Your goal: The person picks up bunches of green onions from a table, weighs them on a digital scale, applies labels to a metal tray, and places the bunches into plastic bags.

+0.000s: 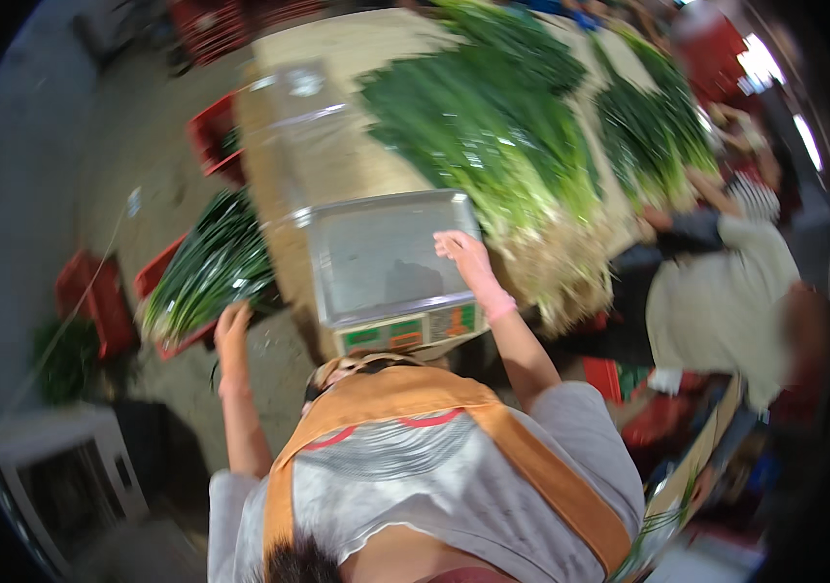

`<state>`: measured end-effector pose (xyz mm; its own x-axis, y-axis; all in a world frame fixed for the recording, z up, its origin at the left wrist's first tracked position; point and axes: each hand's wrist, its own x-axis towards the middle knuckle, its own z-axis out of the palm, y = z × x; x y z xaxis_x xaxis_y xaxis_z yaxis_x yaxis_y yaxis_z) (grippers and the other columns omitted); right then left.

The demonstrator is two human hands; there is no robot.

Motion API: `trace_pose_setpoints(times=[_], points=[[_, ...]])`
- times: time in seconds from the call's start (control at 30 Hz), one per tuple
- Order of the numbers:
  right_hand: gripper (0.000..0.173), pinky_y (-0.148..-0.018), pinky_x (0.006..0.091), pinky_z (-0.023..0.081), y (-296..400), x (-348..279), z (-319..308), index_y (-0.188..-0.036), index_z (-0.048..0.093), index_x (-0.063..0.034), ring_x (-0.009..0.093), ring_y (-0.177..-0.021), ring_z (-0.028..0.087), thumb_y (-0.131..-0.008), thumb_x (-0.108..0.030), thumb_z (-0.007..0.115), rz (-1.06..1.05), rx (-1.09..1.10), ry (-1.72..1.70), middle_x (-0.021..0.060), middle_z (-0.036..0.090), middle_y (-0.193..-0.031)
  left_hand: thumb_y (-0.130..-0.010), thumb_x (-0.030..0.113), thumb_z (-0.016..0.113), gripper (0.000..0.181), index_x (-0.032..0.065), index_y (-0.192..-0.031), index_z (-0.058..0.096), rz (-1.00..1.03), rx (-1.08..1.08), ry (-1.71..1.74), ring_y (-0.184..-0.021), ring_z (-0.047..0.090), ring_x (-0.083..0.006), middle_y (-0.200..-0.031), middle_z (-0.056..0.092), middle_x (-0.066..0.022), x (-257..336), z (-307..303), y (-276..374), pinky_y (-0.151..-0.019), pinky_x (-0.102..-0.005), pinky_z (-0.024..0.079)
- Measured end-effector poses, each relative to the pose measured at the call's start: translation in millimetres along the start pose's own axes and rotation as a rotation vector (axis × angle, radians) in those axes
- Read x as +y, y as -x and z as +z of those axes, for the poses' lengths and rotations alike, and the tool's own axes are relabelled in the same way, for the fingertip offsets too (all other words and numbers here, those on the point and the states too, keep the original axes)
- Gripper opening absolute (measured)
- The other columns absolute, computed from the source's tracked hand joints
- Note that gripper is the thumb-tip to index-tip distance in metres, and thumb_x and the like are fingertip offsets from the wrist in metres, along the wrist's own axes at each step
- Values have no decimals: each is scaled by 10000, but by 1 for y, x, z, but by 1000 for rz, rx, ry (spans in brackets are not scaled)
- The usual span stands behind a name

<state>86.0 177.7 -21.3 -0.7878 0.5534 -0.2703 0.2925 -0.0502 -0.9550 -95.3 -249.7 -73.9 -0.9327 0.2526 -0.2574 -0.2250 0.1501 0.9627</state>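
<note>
Before me on the table stands a weighing scale with a bare metal tray and a lit display on its near side. Over the tray's right part is my right hand, in a pinkish glove, its fingers partly curled and nothing seen in them. My left hand, seemingly gloved too, hangs at the near edge of a red crate heaped with long green leafy stalks; whether it touches them I cannot tell. Right of the scale lies a big pile of green onions or leeks, roots towards me.
More bunches lie at the table's right, where a co-worker in a light shirt stands. Red crates are on the floor at left, near a white cabinet-like frame. A clear plastic item lies on the table.
</note>
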Motion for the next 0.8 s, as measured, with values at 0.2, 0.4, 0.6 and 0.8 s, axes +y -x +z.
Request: trace_pose_setpoints(times=[0.2, 0.4, 0.6, 0.8], points=[[234, -851, 254, 453, -25, 50, -165, -1121, 631, -4, 121, -907, 588, -918, -88, 552, -136, 608, 95, 66, 665, -1015, -943, 270, 560, 297, 39, -1107, 653, -45, 116, -14, -976, 584, -148, -1078, 633, -40, -15, -22, 45, -890, -297, 432], [427, -938, 359, 456, -46, 37, -211, -1278, 570, -107, 294, -1091, 598, -879, -254, 602, -127, 543, 779, 138, 615, -1210, -937, 272, 577, 305, 39, -1123, 644, -102, 138, -78, -968, 590, -148, -1085, 639, -36, 1, -11, 48, -867, -287, 428], [793, -973, 393, 412, -95, 14, -181, -1420, 392, -94, 249, -1191, 500, -800, -511, 656, -179, 403, 1427, 91, 529, -1303, -942, 263, 579, 295, 34, -1116, 644, -30, 57, -163, -940, 585, -134, -1079, 645, -34, 14, 11, 37, -819, -273, 426], [587, -781, 423, 492, -104, 53, -146, -1225, 550, -98, 285, -901, 645, -785, -460, 687, 105, 319, 1434, 94, 640, -1009, -942, 239, 574, 278, 27, -1108, 639, -76, 95, -140, -935, 570, -148, -1057, 634, -38, -2, 8, 66, -837, -293, 428]])
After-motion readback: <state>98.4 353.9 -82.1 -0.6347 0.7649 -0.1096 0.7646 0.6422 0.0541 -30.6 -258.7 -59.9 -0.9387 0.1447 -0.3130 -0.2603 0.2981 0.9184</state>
